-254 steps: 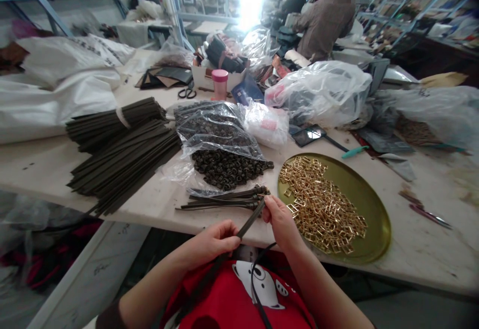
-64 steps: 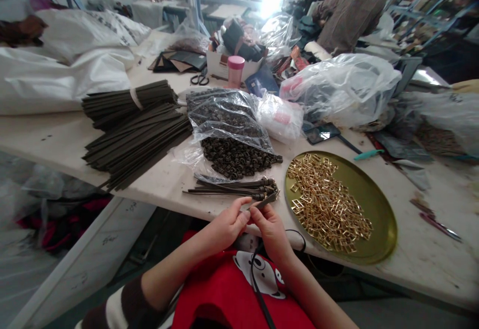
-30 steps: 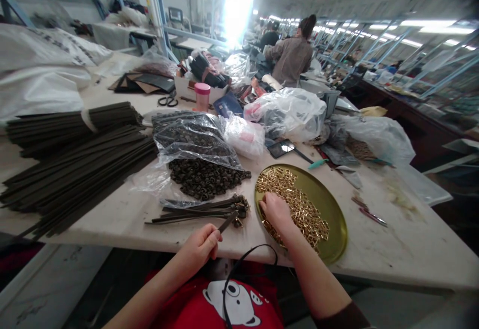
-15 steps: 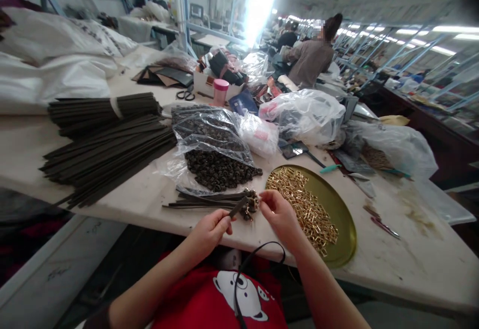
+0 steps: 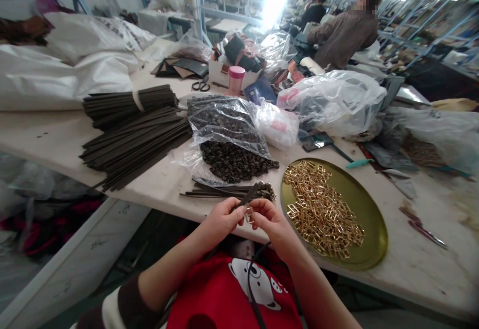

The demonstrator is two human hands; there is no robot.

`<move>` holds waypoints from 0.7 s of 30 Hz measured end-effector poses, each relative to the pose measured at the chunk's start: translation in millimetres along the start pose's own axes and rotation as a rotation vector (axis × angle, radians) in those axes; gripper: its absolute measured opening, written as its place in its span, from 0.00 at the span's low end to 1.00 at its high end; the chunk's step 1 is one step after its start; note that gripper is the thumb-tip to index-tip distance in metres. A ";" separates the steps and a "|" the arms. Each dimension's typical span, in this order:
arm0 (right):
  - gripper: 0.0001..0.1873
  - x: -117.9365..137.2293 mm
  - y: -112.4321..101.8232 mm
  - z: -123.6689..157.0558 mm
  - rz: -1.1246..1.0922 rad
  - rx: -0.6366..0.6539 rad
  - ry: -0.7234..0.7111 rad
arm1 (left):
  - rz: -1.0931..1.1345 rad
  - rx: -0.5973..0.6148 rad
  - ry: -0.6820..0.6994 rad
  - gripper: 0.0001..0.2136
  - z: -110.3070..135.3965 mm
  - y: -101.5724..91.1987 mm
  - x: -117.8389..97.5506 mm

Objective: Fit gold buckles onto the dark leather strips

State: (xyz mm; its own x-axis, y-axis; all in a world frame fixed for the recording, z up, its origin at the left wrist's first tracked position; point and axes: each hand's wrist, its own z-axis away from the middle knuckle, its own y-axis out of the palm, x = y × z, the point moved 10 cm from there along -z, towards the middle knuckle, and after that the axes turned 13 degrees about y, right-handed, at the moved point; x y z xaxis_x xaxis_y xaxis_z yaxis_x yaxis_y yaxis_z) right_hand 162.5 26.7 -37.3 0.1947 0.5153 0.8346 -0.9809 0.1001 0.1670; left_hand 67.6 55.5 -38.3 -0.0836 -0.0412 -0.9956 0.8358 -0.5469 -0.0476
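Observation:
My left hand [image 5: 223,217] pinches the end of a dark leather strap [image 5: 250,195] just in front of the table edge. My right hand [image 5: 268,219] meets it, fingers pinched on a small gold buckle [image 5: 248,213] held against the strap's tip. The strap's loose length loops down over my red shirt. Right beside my hands sits a round gold tray [image 5: 368,214] heaped with gold buckles [image 5: 324,209]. A short pile of straps with fittings [image 5: 228,191] lies on the table just beyond my fingers.
An open plastic bag of dark metal rings [image 5: 234,157] lies behind the straps. Long bundles of dark strips [image 5: 132,129] fill the left. Clear bags, a pink cup [image 5: 235,79], scissors [image 5: 201,85] and a box stand farther back. Another person [image 5: 346,27] works at the far right.
My right hand left the gold tray with a buckle and came back to the strap end held by my left hand. Both hands now meet closer to my body.

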 end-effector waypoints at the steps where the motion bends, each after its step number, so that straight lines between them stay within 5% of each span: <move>1: 0.11 -1.3 1.8 0.8 0.009 0.011 0.014 | 0.003 -0.014 0.006 0.11 -0.5 -0.9 0.6; 14: 0.11 -24.9 1.1 -0.3 -0.312 0.117 0.069 | 0.018 -0.016 0.022 0.14 -3.9 9.5 1.5; 21: 0.08 -14.4 0.6 3.9 -0.118 0.049 -0.085 | 0.051 -0.048 -0.004 0.14 -2.0 5.1 12.2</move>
State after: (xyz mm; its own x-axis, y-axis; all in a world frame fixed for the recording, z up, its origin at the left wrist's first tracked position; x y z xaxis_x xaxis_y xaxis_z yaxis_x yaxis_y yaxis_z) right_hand 159.0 16.0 -47.2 0.3100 0.4284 0.8488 -0.9503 0.1127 0.2902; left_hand 71.9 53.9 -50.8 -0.0425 -0.0709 -0.9966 0.8640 -0.5035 -0.0010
